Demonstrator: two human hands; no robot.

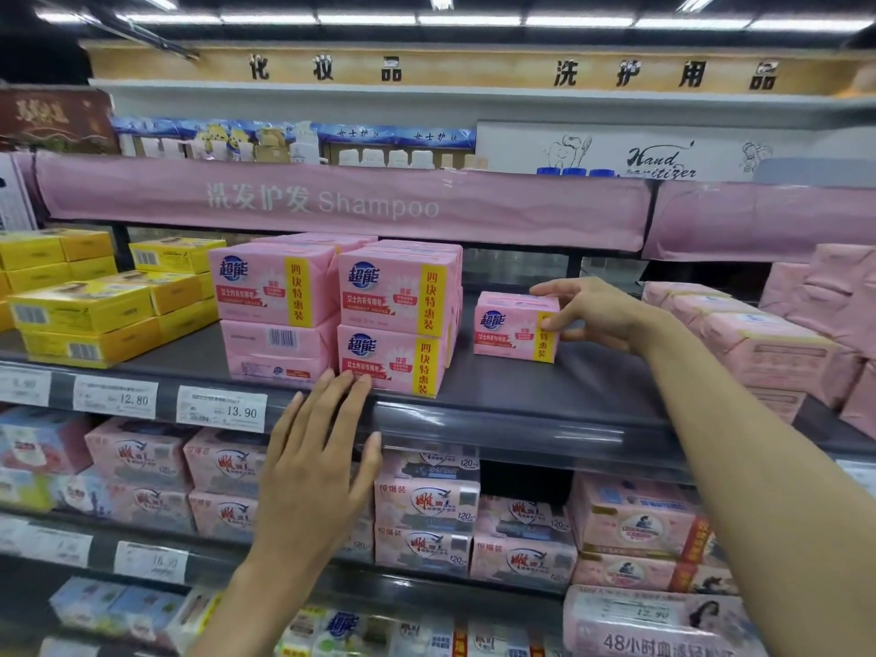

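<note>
My right hand (597, 315) curls round the right end of a lone pink soap pack (514, 324) on the shelf (521, 405), apart from the stacked packs (393, 320) (likely to slide it alongside). My left hand (317, 457), fingers straight, steadies their front.

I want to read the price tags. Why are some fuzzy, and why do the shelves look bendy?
Head view: the wide-angle lens bows the shelf edge and smears the borders, so the far-left price tag is fuzzy, while the 13.90 tag and the pink soap pack gripped by the right hand are sharp; ceiling lights streak glare along it.
</note>
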